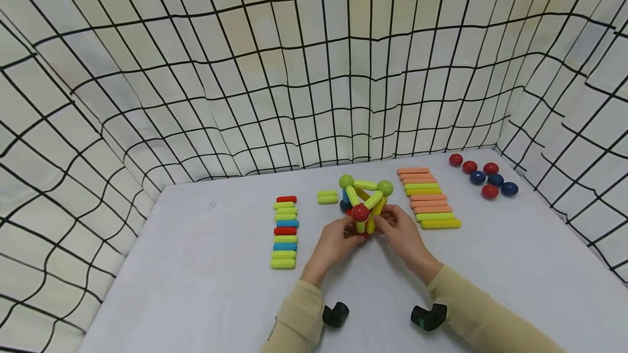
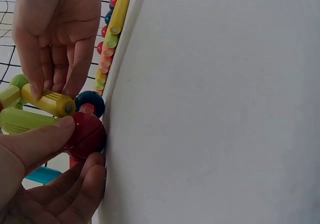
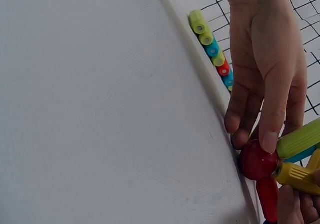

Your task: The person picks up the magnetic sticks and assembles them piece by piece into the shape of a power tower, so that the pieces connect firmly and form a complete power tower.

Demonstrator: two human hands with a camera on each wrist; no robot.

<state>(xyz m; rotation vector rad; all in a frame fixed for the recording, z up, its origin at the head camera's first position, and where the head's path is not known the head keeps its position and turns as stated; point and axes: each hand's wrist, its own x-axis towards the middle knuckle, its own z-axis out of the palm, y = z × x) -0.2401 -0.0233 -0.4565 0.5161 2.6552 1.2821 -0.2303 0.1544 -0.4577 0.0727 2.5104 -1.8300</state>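
Observation:
Between the hands stands a frame of ball-and-rod pieces, with green balls (image 1: 385,188) and a red ball (image 1: 360,212) at its top, joined by yellow-green rods (image 1: 365,184). My left hand (image 1: 336,244) grips a lower red ball (image 2: 89,138), its thumb pressed on top. My right hand (image 1: 404,236) pinches a slanted yellow rod (image 2: 50,101) between thumb and fingers. That rod's lower end sits close to the red ball; whether they touch I cannot tell. A red rod (image 3: 267,199) runs from this ball toward a dark blue ball (image 2: 92,103).
Left of the frame lies a column of short red, green and blue rods (image 1: 285,238), with two green rods (image 1: 327,199) nearer. Longer orange, green and yellow rods (image 1: 432,203) line the right side. Red and blue balls (image 1: 495,180) lie far right. Black-gridded white cloth (image 1: 294,86) surrounds the table.

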